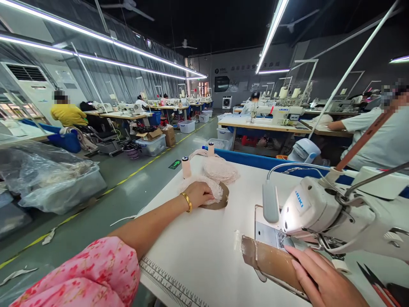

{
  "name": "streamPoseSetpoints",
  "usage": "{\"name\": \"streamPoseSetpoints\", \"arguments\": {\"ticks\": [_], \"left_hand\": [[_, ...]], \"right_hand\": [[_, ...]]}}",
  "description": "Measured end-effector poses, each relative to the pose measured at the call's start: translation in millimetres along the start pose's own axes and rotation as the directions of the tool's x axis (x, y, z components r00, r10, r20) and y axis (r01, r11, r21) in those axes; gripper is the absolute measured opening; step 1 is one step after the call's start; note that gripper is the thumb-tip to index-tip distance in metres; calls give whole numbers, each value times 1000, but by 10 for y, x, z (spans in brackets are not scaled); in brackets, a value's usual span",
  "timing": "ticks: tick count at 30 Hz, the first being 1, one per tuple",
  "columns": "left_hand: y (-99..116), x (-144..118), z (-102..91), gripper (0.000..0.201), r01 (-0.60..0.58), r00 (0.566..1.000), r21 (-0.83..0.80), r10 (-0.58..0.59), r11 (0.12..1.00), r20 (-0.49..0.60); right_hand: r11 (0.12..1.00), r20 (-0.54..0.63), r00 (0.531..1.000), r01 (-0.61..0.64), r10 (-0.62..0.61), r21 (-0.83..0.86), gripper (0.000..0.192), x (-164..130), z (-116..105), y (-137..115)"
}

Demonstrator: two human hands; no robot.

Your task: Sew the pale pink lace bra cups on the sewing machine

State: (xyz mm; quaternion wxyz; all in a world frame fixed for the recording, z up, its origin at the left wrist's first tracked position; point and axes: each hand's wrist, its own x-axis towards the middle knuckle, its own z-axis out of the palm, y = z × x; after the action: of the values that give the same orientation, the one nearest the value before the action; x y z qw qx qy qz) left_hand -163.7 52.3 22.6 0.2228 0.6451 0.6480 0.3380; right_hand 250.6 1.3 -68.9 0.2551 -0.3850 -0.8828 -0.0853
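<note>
My left hand (198,195), wearing a gold bangle, reaches to the far side of the white sewing table (191,243). Its fingers are pinched at the edge of a pale lace piece (216,191). Under that lace shows a brown curved piece (223,200), and a second pile of lace (220,169) lies just behind. At the sewing machine (300,204) my right hand (322,277) lies with fingers stretched out on a brown, worn-looking covering (271,256) in front of the needle area. Whether fabric is under the presser foot is hard to make out.
Two thread spools (186,167) stand at the table's far left corner. A lamp (270,200) hangs by the machine head. Scissors-like pointed tools (373,277) lie at the right. A ruler strip (169,281) marks the front edge. A co-worker (377,132) sits at the right.
</note>
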Motion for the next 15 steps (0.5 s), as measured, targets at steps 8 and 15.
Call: {"name": "streamPoseSetpoints", "arguments": {"ticks": [8, 15], "left_hand": [[8, 25, -148, 6, 49, 993, 39, -53, 998, 103], [35, 32, -183, 13, 163, 984, -40, -160, 986, 74]], "right_hand": [[1000, -4, 1000, 22, -22, -10, 41, -22, 42, 38], [998, -12, 998, 60, -60, -30, 44, -24, 24, 25]]}}
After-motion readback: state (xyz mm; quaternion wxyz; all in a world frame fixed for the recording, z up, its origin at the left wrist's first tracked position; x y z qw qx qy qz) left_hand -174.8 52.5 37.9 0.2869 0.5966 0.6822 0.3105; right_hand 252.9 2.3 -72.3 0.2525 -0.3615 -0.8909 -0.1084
